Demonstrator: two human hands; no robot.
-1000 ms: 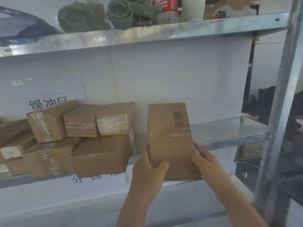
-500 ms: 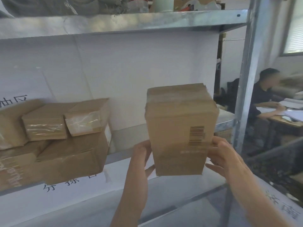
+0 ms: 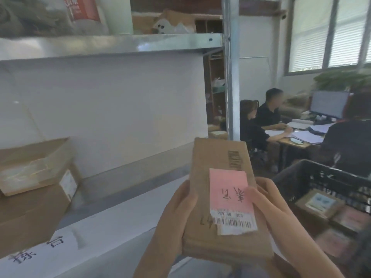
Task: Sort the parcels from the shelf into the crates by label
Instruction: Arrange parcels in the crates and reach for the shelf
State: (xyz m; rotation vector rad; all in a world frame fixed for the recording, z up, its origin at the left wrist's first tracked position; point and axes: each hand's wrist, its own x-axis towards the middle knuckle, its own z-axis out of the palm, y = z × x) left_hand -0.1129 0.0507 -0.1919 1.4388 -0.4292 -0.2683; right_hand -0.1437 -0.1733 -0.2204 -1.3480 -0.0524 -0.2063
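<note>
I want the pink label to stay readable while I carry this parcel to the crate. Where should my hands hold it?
Probably by the two long side edges at the near end of the parcel, coming from the sides as now. It is long and flat, so the left hand wraps its edge clear of the pink label. The right hand has its thumb over the label's corner; slide that lower.

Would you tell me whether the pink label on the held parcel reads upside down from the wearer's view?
Yes, the handwriting on the pink label of the parcel appears inverted, as do the printed digits above its barcode.
</note>
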